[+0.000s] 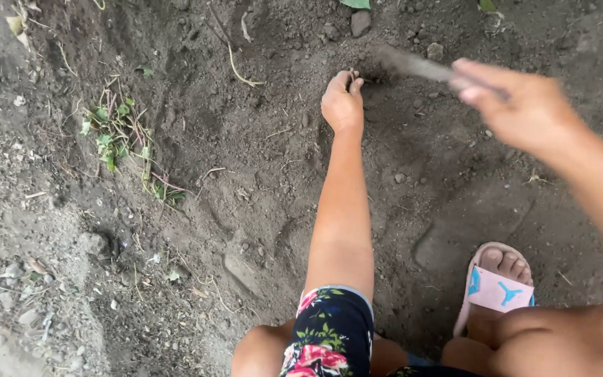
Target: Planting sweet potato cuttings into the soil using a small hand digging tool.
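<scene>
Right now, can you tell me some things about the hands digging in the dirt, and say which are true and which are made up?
1. The right hand grips a thin dark tool. True.
2. The left hand holds a bucket. False: its fingers press into the soil and hold nothing.
3. A small green weed grows to the left of the left hand. True.
4. Both feet are bare. False: one foot wears a pink sandal.
5. The ground is covered in grass. False: it is mostly bare dark soil.
</scene>
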